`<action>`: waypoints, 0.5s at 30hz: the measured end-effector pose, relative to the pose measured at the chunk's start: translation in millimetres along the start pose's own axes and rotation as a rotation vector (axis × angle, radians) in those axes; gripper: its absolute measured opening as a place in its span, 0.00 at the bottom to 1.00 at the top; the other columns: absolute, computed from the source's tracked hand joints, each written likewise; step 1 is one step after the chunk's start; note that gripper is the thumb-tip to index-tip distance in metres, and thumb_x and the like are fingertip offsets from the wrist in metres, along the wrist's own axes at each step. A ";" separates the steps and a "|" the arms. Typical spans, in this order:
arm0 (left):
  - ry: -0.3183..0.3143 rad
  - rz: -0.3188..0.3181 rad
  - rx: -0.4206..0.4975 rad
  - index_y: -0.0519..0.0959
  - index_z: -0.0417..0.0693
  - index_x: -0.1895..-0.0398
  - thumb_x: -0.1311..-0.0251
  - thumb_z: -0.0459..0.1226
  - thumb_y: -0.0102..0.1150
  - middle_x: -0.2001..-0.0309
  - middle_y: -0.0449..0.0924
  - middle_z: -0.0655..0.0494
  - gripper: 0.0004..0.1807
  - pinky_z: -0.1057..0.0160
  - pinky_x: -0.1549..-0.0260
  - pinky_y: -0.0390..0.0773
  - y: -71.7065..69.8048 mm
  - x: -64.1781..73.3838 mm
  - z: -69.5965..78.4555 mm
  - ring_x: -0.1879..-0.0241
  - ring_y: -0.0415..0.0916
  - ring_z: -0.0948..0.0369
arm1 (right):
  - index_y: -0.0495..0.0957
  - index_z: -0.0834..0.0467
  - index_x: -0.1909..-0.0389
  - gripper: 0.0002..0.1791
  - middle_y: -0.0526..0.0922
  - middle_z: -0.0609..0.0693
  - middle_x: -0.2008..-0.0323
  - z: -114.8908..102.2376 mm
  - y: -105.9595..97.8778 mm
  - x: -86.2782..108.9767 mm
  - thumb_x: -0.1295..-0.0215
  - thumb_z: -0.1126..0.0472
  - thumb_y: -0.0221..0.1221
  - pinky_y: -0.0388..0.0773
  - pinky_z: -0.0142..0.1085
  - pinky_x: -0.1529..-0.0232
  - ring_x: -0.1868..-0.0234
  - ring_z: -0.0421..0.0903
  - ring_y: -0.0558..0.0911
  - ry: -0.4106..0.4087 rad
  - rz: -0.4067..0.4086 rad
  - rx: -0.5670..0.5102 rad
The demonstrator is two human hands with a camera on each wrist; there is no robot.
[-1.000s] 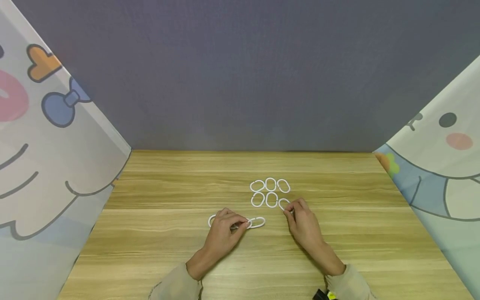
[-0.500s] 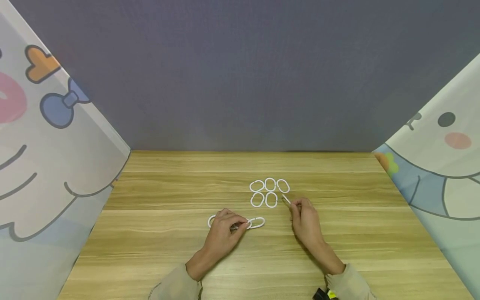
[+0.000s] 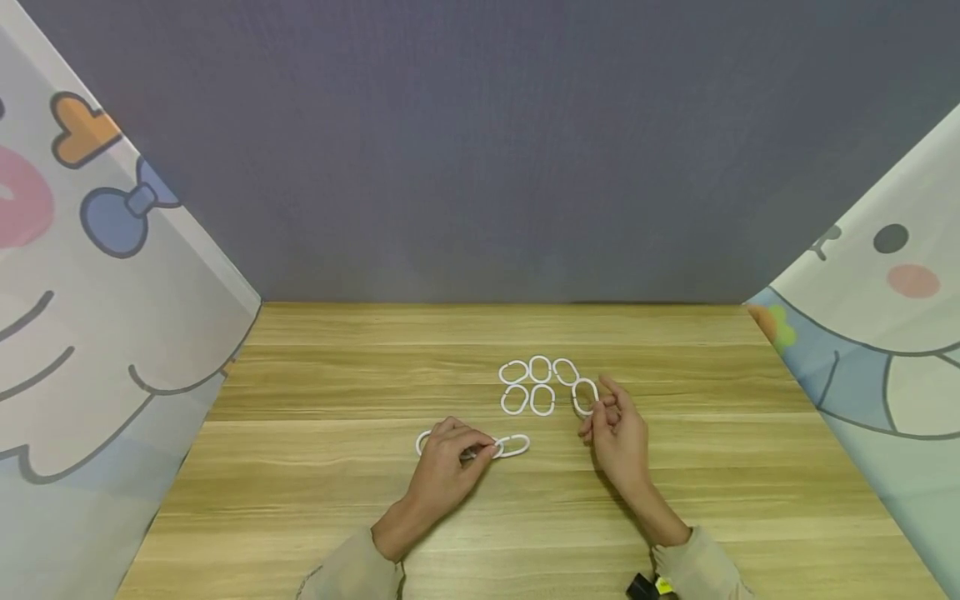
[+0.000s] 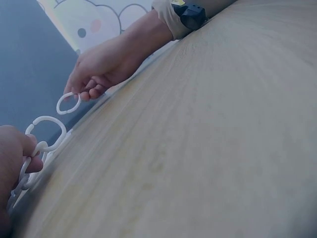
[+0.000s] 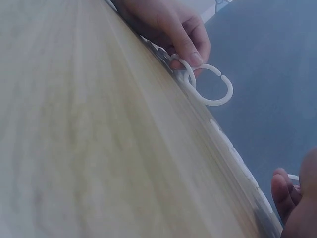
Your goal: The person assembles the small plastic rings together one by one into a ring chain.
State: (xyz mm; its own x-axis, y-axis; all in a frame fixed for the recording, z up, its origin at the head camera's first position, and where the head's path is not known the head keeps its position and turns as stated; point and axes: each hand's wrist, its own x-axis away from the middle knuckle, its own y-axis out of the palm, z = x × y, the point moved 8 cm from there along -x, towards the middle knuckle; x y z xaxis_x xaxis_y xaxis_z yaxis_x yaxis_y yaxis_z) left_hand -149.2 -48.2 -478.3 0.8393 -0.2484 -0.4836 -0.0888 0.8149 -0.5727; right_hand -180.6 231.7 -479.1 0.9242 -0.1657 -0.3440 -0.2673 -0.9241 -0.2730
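My left hand pinches a short chain of white oval split rings between thumb and fingertips. One end link sticks out to the right of the fingertips, and another link shows on the left; the middle lies under the hand. In the right wrist view the end link stands raised, with a small gap in its loop. My right hand pinches a single white split ring by its edge, its index finger extended past it. In the left wrist view this ring hangs off the fingertips.
Several loose white split rings lie in two rows on the wooden table, just left of the right hand. A grey panel stands behind the table, with cartoon-printed sheets at the sides. A black device sits by the right sleeve.
My right hand has picked up the right-hand ring of the near row, lifted it and turned it to face the head camera. The left hand and chain have stayed in place.
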 end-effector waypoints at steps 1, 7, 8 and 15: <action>0.003 0.002 0.000 0.93 0.54 0.64 0.38 0.35 0.81 0.64 0.92 0.66 0.04 0.61 0.58 0.75 0.1 -0.2 0.2 0.61 0.78 0.67 | 0.74 0.74 0.29 0.22 0.82 0.65 0.64 1.9 -0.3 -0.1 0.20 0.79 0.53 0.82 0.28 0.77 0.77 0.38 0.84 0.027 -0.001 -0.027; 0.015 0.007 0.001 0.93 0.54 0.64 0.38 0.35 0.82 0.65 0.92 0.66 0.04 0.62 0.58 0.75 0.1 -0.6 1.0 0.61 0.78 0.68 | 0.81 0.74 0.42 0.14 0.86 0.65 0.66 13.6 1.8 1.3 0.22 0.79 0.54 0.81 0.31 0.81 0.79 0.40 0.85 0.208 -0.015 -0.128; 0.015 0.008 0.000 0.93 0.54 0.64 0.38 0.35 0.82 0.65 0.92 0.66 0.04 0.62 0.58 0.75 0.0 -0.6 1.0 0.61 0.78 0.67 | 0.82 0.74 0.44 0.13 0.87 0.64 0.67 14.0 2.7 1.6 0.22 0.78 0.55 0.80 0.31 0.82 0.80 0.41 0.85 0.223 -0.021 -0.134; 0.010 0.006 0.004 0.93 0.54 0.64 0.38 0.35 0.82 0.64 0.92 0.66 0.04 0.62 0.58 0.75 -0.3 -0.5 0.5 0.61 0.78 0.67 | 0.81 0.75 0.54 0.05 0.89 0.61 0.68 10.0 11.6 5.2 0.20 0.73 0.60 0.77 0.30 0.83 0.81 0.41 0.84 0.250 -0.078 -0.150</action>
State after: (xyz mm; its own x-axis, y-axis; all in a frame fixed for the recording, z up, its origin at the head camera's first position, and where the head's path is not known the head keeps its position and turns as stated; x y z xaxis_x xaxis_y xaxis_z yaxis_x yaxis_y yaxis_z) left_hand -149.3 -48.0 -477.5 0.8335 -0.2485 -0.4935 -0.0916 0.8186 -0.5670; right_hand -181.6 223.6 -493.0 0.9838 -0.1547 -0.0903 -0.1669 -0.9749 -0.1475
